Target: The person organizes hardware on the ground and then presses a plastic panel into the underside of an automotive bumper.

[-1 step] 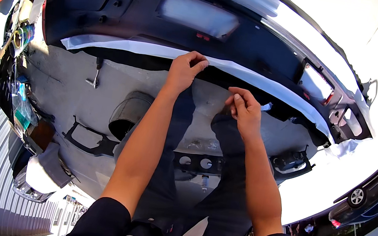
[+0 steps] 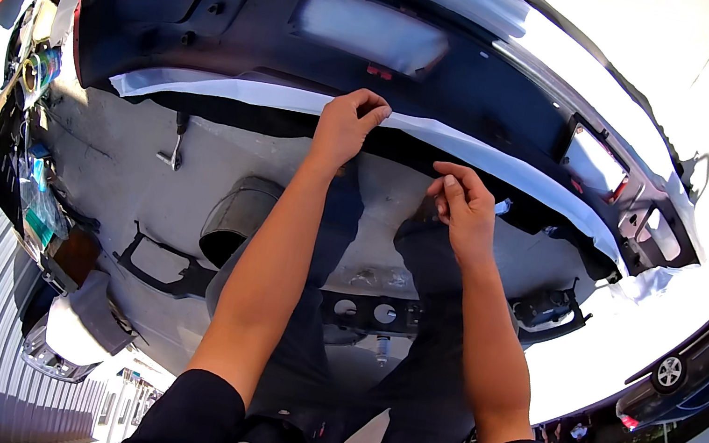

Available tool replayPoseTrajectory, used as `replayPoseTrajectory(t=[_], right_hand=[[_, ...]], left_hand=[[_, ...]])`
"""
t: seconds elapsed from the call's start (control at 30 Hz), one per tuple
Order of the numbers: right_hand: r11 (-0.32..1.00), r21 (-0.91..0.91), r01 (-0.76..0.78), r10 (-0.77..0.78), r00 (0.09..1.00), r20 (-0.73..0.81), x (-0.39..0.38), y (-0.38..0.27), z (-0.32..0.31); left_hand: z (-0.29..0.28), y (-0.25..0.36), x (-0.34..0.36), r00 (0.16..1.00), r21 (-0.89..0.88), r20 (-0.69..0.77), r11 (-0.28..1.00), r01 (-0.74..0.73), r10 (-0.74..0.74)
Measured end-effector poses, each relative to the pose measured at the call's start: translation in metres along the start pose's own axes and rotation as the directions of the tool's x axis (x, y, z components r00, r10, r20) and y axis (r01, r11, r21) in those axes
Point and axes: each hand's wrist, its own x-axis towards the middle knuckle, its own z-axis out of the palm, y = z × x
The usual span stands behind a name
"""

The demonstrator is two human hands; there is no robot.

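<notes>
A long, dark moulded car panel [image 2: 249, 37] with several rectangular openings lies in front of me. Along its near edge runs a white strip of sheet [image 2: 245, 90], with a black band below it. My left hand [image 2: 345, 130] is at the middle of this strip, thumb and forefinger pinched at its edge. Nearer to me and to the right, my right hand [image 2: 468, 211] hovers apart from the panel. Its fingers are curled in toward the thumb, the forefinger less bent; anything between them is too small to make out.
On the floor lie a hammer-like tool [image 2: 177, 143], a dark bucket [image 2: 237, 215] and black frame-like parts [image 2: 162, 264], [image 2: 548, 308]. Bags, tape and scraps [image 2: 44, 72] crowd the left side. A dark car [image 2: 693, 348] stands at the right. Corrugated metal [image 2: 3, 330] rises at lower left.
The view has shifted very slightly. Both hands keep nearly the same pose, the left pinched at the strip and the right curled beside it.
</notes>
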Motion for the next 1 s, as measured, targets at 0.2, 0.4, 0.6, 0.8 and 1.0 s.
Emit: replayPoseTrajectory(t=[0.2, 0.4, 0.6, 0.8, 1.0], right_hand=[[0.967, -0.052, 0.249, -0.248, 0.969, 0.025, 0.082, -0.023, -0.029], [0.799, -0.128, 0.587, -0.582, 0.809, 0.079, 0.119, -0.084, -0.041], [0.678, -0.132, 0.723, -0.704, 0.691, 0.163, 0.135, -0.111, -0.035], [0.693, -0.164, 0.702, -0.679, 0.712, 0.177, 0.144, -0.109, -0.029], [0.693, -0.14, 0.707, -0.684, 0.707, 0.182, 0.142, -0.106, -0.029]], left_hand=[[0.049, -0.039, 0.122, 0.965, 0.39, -0.034, 0.893, -0.225, 0.258], [0.077, -0.069, 0.165, 0.988, 0.594, 0.031, 0.792, -0.142, 0.153], [0.081, -0.072, 0.168, 0.99, 0.524, 0.009, 0.843, -0.123, 0.139], [0.074, -0.076, 0.166, 0.959, 0.406, -0.028, 0.881, -0.245, 0.28], [0.062, -0.083, 0.173, 0.962, 0.358, 0.12, 0.893, -0.274, 0.246]])
